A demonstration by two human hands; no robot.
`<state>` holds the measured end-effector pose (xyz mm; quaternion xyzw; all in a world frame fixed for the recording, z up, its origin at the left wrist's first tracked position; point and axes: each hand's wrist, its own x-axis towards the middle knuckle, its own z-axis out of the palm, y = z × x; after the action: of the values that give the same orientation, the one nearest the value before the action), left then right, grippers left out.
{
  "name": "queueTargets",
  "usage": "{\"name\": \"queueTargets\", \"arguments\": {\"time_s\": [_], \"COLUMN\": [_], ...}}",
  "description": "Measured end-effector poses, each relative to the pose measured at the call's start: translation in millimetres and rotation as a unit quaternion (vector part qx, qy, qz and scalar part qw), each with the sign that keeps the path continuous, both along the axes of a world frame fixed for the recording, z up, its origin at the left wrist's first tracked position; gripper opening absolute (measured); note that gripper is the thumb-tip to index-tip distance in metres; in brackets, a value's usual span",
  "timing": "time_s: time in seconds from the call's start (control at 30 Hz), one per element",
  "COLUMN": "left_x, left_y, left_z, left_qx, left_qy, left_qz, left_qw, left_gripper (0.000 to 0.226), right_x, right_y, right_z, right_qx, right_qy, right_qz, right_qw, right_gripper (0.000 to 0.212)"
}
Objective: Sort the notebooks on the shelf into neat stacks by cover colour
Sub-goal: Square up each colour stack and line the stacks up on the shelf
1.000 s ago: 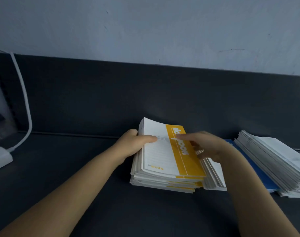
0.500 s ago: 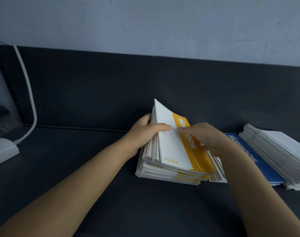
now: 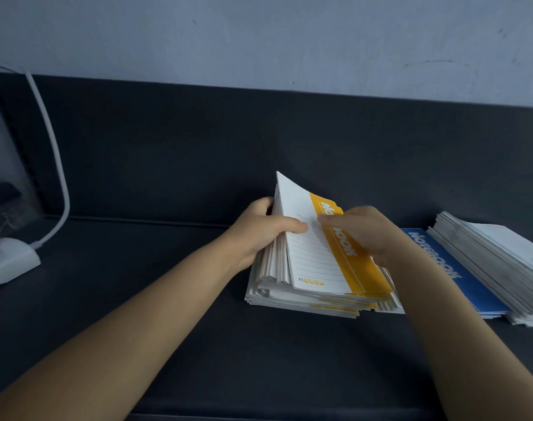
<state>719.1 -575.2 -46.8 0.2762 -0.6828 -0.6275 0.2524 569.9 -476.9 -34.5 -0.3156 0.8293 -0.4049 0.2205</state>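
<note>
A: What is done?
B: Yellow notebooks (image 3: 361, 268) are clasped, tilted, between the left grip (image 3: 259, 233) and the right grip (image 3: 361, 229), above their stack.
A: What is left?
B: Beyond the right grip, seemingly the blue notebook (image 3: 459, 278) and the slanted pile (image 3: 499, 262).

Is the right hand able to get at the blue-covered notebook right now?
Probably not directly: the right hand holds the yellow-banded notebook, and the blue-covered notebook lies partly under the fanned white stack.
</note>
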Motion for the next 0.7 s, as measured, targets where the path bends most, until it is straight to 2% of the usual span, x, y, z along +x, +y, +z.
{"name": "queueTargets", "arguments": {"time_s": [0.2, 0.33, 0.43, 0.6, 0.63, 0.7], "left_x": [0, 0, 1, 0, -1, -1], "left_y": [4, 4, 2, 1, 2, -1], "left_z": [2, 7, 14, 14, 12, 12], "left_qx": [0.030, 0.064, 0.100, 0.106, 0.100, 0.089], "left_qy": [0.068, 0.086, 0.097, 0.052, 0.048, 0.064], "left_qz": [-0.003, -0.014, -0.050, -0.090, -0.078, -0.044], "left_qw": [0.997, 0.994, 0.989, 0.989, 0.991, 0.993], "left_gripper": [0.054, 0.049, 0.055, 0.066, 0.068, 0.072], "right_x": [0, 1, 3, 4, 3, 0], "right_y": [-2, -4, -3, 1, 3, 8], "right_z": [0, -1, 3, 5, 6, 10], "right_qx": [-0.020, -0.024, -0.037, -0.028, -0.031, -0.069], "right_qy": [-0.017, -0.028, -0.045, -0.049, -0.043, -0.041], "right_qz": [-0.009, -0.013, -0.013, -0.006, -0.007, -0.023], "right_qw": [1.000, 0.999, 0.998, 0.998, 0.999, 0.997], "right_gripper": [0.060, 0.062, 0.062, 0.064, 0.067, 0.087]}}
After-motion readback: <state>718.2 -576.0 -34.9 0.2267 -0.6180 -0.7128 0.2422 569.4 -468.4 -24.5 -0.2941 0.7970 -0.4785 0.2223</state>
